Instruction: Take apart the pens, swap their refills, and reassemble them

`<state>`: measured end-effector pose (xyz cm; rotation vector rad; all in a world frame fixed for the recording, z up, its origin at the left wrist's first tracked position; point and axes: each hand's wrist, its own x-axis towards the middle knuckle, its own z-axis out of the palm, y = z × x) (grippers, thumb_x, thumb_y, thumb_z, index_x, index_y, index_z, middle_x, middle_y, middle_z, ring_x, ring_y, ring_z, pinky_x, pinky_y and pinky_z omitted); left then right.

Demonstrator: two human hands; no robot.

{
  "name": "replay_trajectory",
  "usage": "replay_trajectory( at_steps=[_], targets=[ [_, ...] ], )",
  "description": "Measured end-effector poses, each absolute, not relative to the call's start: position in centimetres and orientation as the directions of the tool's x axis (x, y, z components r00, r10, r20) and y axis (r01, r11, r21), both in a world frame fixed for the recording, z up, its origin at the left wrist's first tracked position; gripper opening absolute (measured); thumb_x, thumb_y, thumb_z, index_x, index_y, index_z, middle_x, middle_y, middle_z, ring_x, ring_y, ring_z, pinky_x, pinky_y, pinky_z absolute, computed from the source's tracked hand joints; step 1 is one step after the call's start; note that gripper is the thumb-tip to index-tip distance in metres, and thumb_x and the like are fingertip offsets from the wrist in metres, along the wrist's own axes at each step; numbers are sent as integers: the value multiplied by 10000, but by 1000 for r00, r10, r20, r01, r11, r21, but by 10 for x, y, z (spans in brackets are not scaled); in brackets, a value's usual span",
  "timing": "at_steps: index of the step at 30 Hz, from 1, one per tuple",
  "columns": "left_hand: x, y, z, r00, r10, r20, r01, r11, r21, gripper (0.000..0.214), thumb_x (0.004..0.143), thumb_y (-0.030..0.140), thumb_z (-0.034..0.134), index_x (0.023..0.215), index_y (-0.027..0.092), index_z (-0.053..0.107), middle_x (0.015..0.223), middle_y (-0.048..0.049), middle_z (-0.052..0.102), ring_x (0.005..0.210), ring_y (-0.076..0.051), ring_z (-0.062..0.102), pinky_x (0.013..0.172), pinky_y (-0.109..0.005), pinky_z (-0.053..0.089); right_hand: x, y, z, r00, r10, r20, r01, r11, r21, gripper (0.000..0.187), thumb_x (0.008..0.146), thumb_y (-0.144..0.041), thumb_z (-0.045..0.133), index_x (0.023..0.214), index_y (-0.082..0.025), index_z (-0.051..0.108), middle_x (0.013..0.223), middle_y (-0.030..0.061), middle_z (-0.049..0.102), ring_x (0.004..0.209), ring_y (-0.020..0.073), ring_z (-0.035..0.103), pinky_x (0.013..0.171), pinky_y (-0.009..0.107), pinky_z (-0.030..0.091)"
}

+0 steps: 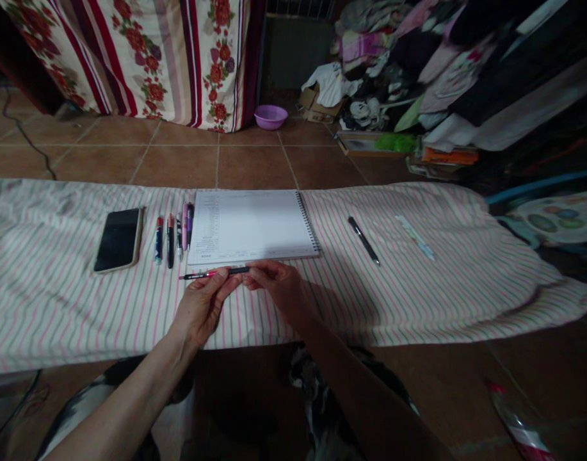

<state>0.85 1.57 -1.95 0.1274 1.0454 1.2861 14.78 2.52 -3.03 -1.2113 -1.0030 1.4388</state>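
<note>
A black and red pen lies level between my two hands, just in front of the notebook. My left hand pinches its middle between thumb and fingers. At the pen's right end, my right hand is closed on the dark tip, which its fingers partly hide. Behind both hands lies an open spiral notebook with a blank page and its coil on the right. Beside its left edge stand several pens in a row. Off to the right rest a black pen and a pale patterned pen.
A phone lies on the striped cloth at the left. Beyond it are a tiled floor, a purple basin, a floral curtain and heaped clothes. A bottle lies at the lower right.
</note>
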Motion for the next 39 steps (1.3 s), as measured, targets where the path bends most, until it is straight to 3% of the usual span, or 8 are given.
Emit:
replay_trajectory(
  at_steps=[9,15,22,29,39],
  targets=[
    [7,16,-19,-84,808,-583,-743,339,577,137,764,-15,554,709,46,664,696,-91,697,657,-157,684,705,-260,578,149,26,-30,-61,986,-155,-110,-161,-981,270,683,-358,670,873,-165,662,627,0,704,584,152,681,624,284,569],
    [7,16,-17,-82,805,-588,-731,352,584,168,781,-19,525,700,39,660,691,-94,690,652,-154,682,687,-250,581,149,25,-29,-45,994,-96,13,-95,-995,203,732,-333,615,864,-185,654,610,-4,699,547,146,672,566,255,549],
    [7,16,-18,-83,809,-581,-713,359,602,135,755,-9,572,671,48,661,670,-79,686,649,-153,683,700,-247,580,152,24,-32,-77,996,-36,178,-22,-984,142,784,-315,549,785,-197,627,561,-21,653,511,117,636,518,204,504],
    [6,16,-20,-78,838,-540,-681,350,643,140,752,-12,574,665,44,668,658,-85,689,638,-160,683,725,-260,578,155,23,-30,-149,989,21,300,65,-952,219,832,-344,486,701,-195,580,553,-28,595,460,85,582,478,176,449],
    [5,16,-18,-78,849,-522,-680,338,651,135,743,-19,579,674,49,674,649,-79,691,638,-168,685,712,-257,580,155,24,-37,-153,988,-14,233,22,-972,227,835,-341,478,706,-185,581,563,-18,607,465,93,586,473,190,461]
  ],
)
